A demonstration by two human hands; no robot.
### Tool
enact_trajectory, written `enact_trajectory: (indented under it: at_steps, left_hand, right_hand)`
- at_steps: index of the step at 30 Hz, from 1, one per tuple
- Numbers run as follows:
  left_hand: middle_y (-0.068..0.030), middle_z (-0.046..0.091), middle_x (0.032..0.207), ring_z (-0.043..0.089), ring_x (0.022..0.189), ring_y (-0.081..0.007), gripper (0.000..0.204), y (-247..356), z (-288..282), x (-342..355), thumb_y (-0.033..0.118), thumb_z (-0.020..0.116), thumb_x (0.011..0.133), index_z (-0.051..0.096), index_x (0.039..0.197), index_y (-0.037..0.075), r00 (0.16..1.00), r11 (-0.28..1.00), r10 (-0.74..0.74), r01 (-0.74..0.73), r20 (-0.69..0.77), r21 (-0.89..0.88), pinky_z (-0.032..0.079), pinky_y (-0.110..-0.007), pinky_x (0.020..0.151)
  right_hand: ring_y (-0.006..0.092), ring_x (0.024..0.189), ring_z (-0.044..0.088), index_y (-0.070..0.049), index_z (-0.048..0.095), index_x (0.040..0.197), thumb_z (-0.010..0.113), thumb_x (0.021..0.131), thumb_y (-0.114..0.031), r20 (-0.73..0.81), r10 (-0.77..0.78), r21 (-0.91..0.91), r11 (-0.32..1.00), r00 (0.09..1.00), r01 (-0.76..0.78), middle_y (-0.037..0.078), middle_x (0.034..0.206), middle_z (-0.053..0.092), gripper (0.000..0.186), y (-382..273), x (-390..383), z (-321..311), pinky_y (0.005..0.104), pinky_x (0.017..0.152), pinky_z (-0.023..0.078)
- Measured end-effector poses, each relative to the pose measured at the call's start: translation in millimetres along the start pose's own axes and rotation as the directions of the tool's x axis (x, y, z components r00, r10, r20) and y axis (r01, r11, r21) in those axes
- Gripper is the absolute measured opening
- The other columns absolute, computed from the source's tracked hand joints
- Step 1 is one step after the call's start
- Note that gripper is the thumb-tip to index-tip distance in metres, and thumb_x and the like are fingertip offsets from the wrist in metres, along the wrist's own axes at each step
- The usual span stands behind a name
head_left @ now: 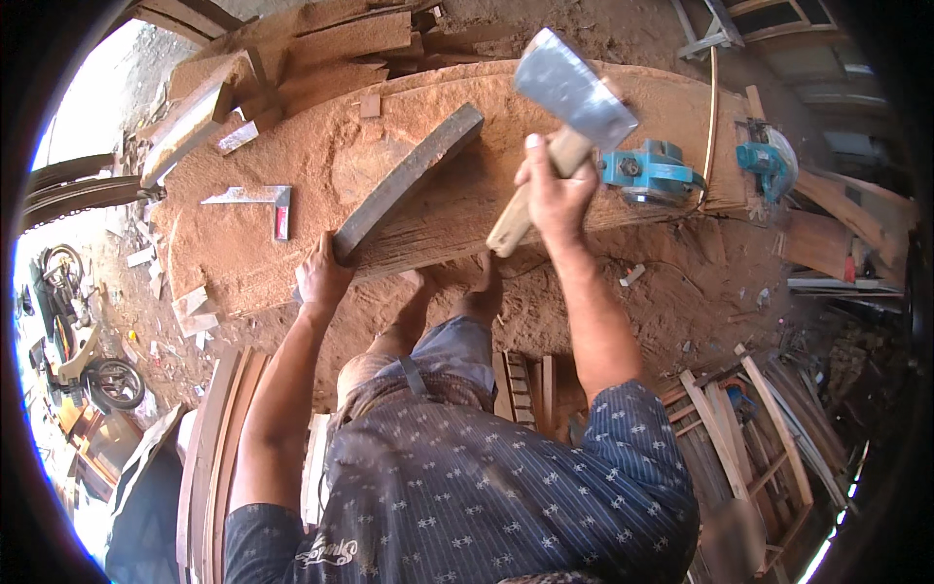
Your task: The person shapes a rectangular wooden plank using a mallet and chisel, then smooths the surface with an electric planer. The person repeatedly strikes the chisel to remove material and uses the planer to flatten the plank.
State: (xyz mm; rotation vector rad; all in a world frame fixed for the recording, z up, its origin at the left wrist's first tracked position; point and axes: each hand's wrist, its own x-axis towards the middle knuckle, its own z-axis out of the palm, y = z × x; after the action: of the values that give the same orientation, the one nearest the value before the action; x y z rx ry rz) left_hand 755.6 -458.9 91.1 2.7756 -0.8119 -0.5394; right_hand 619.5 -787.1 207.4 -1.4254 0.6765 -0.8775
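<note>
Nearest is the person's dark patterned shirt (467, 477), beyond which a sawdust-coated wooden worktop (229, 258) stretches left to right over littered earthen ground (700, 263), bearing a try square (281, 216) at left and a blue power tool (650, 173) at right, with a motorbike (70, 365) well off to the left. The hands are well apart: the left hand (324, 277), arm reaching forward, clasps the near end of a timber piece (411, 175) slanting toward the far right across the worktop. The right hand (562, 198), forearm angled forward, is wrapped around the wooden handle of an axe (574, 92), its head farthest away.
</note>
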Motion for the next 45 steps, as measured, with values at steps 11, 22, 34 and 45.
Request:
enact_trajectory:
  at_steps: [11,22,34,45]
  left_hand:
    - [-0.0170,0.071,0.107,0.069,0.098,-0.0392,0.056,1.8,-4.9,-3.3,0.045,0.079,0.082,0.060,0.121,0.010,1.000,0.999,-0.028,0.028,-0.009,-0.023,0.055,-0.051,0.081]
    - [-0.0171,0.072,0.108,0.070,0.097,-0.0391,0.060,6.3,-8.2,6.1,0.046,0.079,0.082,0.058,0.126,0.011,0.997,1.000,-0.021,0.021,0.073,0.012,0.056,-0.051,0.079]
    - [-0.0157,0.071,0.107,0.069,0.097,-0.0387,0.058,-19.1,11.8,-3.8,0.046,0.079,0.082,0.059,0.123,0.009,0.993,0.996,0.075,-0.078,-0.089,-0.036,0.055,-0.051,0.078]
    - [-0.0120,0.069,0.115,0.068,0.105,-0.0339,0.049,-30.1,20.9,-5.7,0.032,0.074,0.085,0.059,0.127,0.013,0.985,0.987,0.160,-0.159,-0.060,0.022,0.055,-0.048,0.084]
  right_hand:
    - [0.0076,0.051,0.060,-0.005,0.065,0.095,0.070,0.097,-0.031,0.101,0.354,-0.297,0.903,0.930,-0.311,0.001,0.067,0.062,0.026,9.4,-0.7,-14.1,0.0239,0.042,0.051]
    - [0.0402,0.087,0.073,0.008,0.063,0.117,0.080,0.083,-0.042,0.324,0.566,-0.618,0.733,0.758,-0.283,0.023,0.096,0.075,0.063,102.5,-63.0,-36.4,0.0445,0.078,0.058]
    - [0.0323,0.077,0.071,-0.001,0.055,0.111,0.072,0.082,-0.005,0.552,-0.187,-0.308,0.860,0.812,0.408,0.015,0.089,0.064,0.034,-38.3,-88.4,52.1,0.0442,0.069,0.060]
    - [0.0291,0.056,0.065,-0.006,0.058,0.089,0.075,0.082,-0.013,0.582,-0.077,-0.417,0.827,0.810,0.378,0.012,0.067,0.059,0.020,-4.2,-106.4,73.3,0.0415,0.052,0.056]
